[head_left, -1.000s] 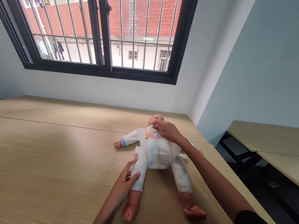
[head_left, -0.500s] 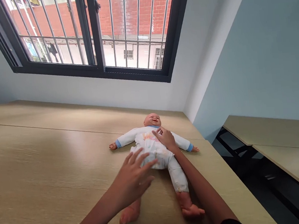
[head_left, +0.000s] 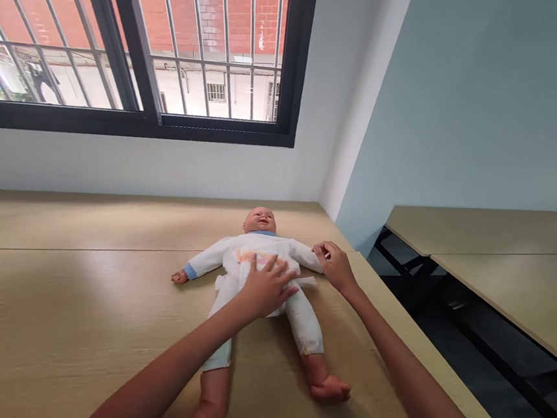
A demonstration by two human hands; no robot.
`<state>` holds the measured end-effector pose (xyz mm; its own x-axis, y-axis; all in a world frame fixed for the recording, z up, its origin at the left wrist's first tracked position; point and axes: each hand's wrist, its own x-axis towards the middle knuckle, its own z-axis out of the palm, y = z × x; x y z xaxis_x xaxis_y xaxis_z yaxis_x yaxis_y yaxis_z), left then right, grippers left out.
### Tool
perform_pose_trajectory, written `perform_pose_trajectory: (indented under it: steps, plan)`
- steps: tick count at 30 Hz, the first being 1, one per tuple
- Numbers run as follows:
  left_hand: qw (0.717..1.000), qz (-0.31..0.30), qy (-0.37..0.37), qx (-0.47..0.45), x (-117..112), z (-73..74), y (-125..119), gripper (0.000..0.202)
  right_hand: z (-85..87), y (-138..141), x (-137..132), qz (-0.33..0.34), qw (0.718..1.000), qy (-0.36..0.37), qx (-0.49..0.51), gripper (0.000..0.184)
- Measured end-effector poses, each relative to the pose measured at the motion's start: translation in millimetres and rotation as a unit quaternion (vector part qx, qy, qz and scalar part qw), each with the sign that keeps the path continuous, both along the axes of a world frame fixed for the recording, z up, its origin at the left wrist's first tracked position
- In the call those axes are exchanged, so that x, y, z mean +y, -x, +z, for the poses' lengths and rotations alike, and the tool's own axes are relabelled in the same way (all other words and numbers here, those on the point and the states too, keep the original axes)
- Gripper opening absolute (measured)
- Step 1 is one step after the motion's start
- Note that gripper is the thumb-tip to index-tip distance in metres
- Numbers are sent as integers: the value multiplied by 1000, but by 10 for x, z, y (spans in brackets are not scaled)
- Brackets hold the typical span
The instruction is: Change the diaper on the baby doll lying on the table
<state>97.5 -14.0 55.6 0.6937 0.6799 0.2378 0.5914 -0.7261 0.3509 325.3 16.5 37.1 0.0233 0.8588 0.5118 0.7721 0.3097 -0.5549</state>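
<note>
A baby doll (head_left: 262, 243) in a white outfit with blue collar and cuffs lies face up on the table, arms spread and legs toward me. Around its hips is a white diaper (head_left: 307, 282), one side flap of which sticks out at the right. My left hand (head_left: 268, 286) rests on the doll's belly with fingers spread, covering most of the diaper's front. Beside the doll's right-side sleeve, my right hand (head_left: 336, 266) is raised with thumb and fingers pinched together, hiding that cuff and doll hand. Whatever may be between those fingertips cannot be made out.
The light wooden table (head_left: 99, 342) has a seam across its far part and ends at the right. A second table (head_left: 508, 273) stands beyond a gap there. Behind are a white wall and a dark-framed barred window (head_left: 222, 119).
My left hand has moved forward onto the doll's belly. My right hand has left the chest and shifted outward to the right. The view has turned slightly right.
</note>
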Motion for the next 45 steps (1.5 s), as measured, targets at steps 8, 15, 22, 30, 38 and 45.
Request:
perform_pose_trajectory:
  steps: [8, 15, 22, 30, 38, 45]
  plan:
    - [999, 46, -10, 9, 106, -12, 46, 29, -186, -134, -114, 137, 970, 188, -74, 41]
    - [995, -92, -21, 9, 136, 5, 176, 71, -494, 160, -46, 137, 980, 99, -104, 20]
    - [979, -140, -110, 103, 36, -47, 158, 62, -552, 264, -68, 93, 984, 71, -132, 28]
    - [971, -129, -120, 163, 71, 125, 191, 55, -491, 168, -108, -55, 984, -30, -169, 37]
    - [976, -131, -90, 146, 81, 91, 217, 52, -388, -44, -46, -71, 995, -39, 59, 34]
    - [983, -98, -79, 131, 92, 72, 253, 66, -478, 135, -75, 80, 992, 76, 68, 28]
